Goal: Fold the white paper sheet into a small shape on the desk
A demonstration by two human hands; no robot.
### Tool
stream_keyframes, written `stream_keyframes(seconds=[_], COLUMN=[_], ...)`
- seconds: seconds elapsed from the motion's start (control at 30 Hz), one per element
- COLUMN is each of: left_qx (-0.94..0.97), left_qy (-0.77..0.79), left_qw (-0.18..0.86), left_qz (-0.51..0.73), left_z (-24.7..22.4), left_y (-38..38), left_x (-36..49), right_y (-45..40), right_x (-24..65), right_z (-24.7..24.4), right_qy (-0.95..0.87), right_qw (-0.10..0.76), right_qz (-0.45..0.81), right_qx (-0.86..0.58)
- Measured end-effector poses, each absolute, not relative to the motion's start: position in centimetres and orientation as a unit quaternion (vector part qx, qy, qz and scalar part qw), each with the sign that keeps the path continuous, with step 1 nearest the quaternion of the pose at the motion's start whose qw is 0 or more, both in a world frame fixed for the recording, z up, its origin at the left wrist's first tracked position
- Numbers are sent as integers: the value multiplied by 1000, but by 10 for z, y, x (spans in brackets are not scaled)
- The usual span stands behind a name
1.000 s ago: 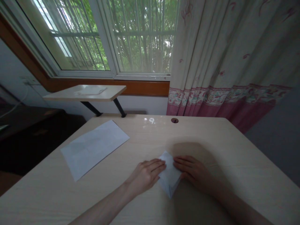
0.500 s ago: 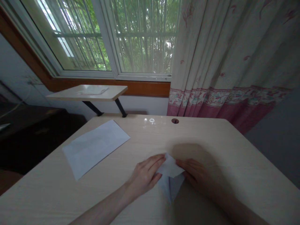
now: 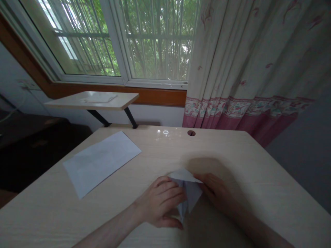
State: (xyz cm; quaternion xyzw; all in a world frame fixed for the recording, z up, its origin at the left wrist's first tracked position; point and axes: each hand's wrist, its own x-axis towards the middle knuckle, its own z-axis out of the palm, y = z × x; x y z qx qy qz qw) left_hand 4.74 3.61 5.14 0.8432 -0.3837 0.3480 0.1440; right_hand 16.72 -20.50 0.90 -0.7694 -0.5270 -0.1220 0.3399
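Observation:
A small folded piece of white paper [image 3: 192,194] lies on the desk before me, its top flap partly raised and its lower end narrowing to a point. My left hand [image 3: 164,201] rests over its left side, fingers bent across the folds and the thumb apart near the lower tip. At the paper's right corner, my right hand [image 3: 213,186] pinches the edge between thumb and fingers. The underside of the paper and part of its left half are hidden by my left hand.
A larger white sheet [image 3: 102,163] lies on the left of the pale desk [image 3: 160,144]. A raised shelf [image 3: 103,105] on black supports stands at the back left. A round cable hole [image 3: 191,133] is near the back edge, before the window and curtain [image 3: 232,69].
My left hand has moved down over the paper's left side, its thumb now lower and further from the fingers. The top flap looks flatter and wider. The view has shifted slightly.

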Motion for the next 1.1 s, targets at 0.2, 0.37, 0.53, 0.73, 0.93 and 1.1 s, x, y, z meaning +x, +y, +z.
stream_keyframes(seconds=[0.2, 0.37, 0.53, 0.73, 0.93, 1.1], left_qx=[848, 848, 845, 841, 834, 835], left_qy=[-422, -425, -405, -406, -412, -415], left_qw=[91, 23, 24, 49, 81, 97], left_qz=[307, 316, 347, 355, 358, 348], left_z=[49, 45, 43, 40, 43, 42], left_y=[32, 24, 20, 17, 11, 11], left_x=[48, 45, 43, 45, 46, 46], right_y=[-204, -203, -203, -195, -193, -192], right_x=[169, 166, 165, 161, 159, 160], right_z=[11, 12, 8, 8, 7, 8], right_qy=[-506, -493, -470, -440, -408, -381], right_qw=[351, 357, 334, 295, 290, 312], right_qz=[-89, -77, -126, -199, -228, -211], right_qx=[-783, -790, -808, -825, -835, -844])
